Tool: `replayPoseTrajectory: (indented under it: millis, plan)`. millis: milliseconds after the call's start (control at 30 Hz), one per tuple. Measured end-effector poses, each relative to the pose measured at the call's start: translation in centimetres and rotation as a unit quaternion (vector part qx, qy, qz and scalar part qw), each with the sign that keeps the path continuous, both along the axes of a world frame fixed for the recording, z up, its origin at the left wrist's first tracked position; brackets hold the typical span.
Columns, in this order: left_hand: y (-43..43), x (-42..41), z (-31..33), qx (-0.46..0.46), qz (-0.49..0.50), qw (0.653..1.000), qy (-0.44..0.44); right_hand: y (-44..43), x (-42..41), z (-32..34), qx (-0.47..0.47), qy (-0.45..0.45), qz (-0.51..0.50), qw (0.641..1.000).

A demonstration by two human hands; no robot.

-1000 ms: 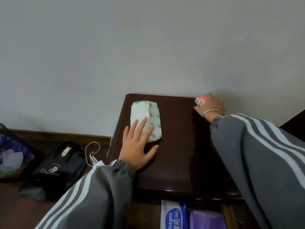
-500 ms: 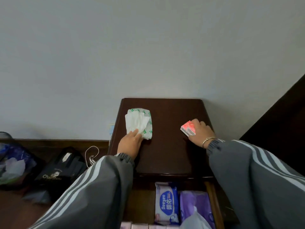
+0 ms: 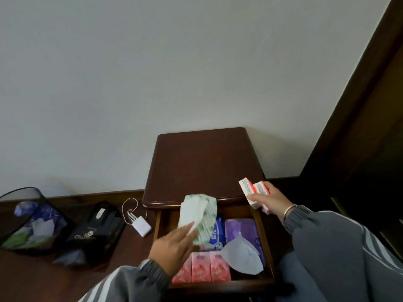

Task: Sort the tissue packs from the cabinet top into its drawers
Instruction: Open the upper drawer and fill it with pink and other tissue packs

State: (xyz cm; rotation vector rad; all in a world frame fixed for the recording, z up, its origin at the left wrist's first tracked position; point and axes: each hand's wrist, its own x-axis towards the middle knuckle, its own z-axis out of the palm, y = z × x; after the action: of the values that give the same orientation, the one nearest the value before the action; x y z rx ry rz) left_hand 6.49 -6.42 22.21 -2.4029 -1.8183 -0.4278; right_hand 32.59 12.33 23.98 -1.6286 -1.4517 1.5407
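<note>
Fingers (image 3: 185,231) of the left hand (image 3: 172,247) pinch the lower end of a green-and-white tissue pack (image 3: 198,214), holding it tilted in the air above the open drawer (image 3: 265,234) of a dark wooden cabinet; motion blur softens the details of the grip. The pack sits at 12 o'clock from that hand, its upper end level with the front edge of the cabinet top (image 3: 205,162). At 3 o'clock from the pack, the right hand (image 3: 266,200) curls round two small pink tissue packs (image 3: 250,190), held side by side with their printed code ends facing up, just off the cabinet's front right corner. Grey sleeves (image 3: 340,247) with white stripes cover both arms, and a thin bangle (image 3: 289,211) circles the right wrist.

Inside the drawer, a blue-and-white wipes pack (image 3: 217,236) lies partly under the raised pack, with a purple pack (image 3: 242,227) just beside it at 3 o'clock. Three pink floral packs (image 3: 202,267) stand in a row along the drawer's 6 o'clock edge, and a pale folded sheet (image 3: 242,257) rests over the purple pack's near end.

On the floor at 9 o'clock from the cabinet lie a white charger (image 3: 141,226) with a looped cord, a black bag (image 3: 96,229) and, farthest out, a black mesh bin (image 3: 32,221) holding crumpled wrappers.
</note>
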Motion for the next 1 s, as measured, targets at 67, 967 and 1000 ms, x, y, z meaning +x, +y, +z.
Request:
replayPoseTrajectory:
  millis: [67,967,1000]
  plan:
    - [-0.6,2.0,-1.3,-0.052,-0.058,0.996,0.039,-1.1,1.2,0.3,-0.003,0.014,-0.009,1.000]
    - [5.3,6.0,-5.8,-0.275,0.062,0.954,0.106,-3.3,3.3,-0.4,-0.009,0.023,-0.011,1.000]
    - [6.1,6.3,-6.2,-0.286,0.071,0.950,0.105,-3.3,3.3,-0.3,-0.007,0.017,-0.009,1.000]
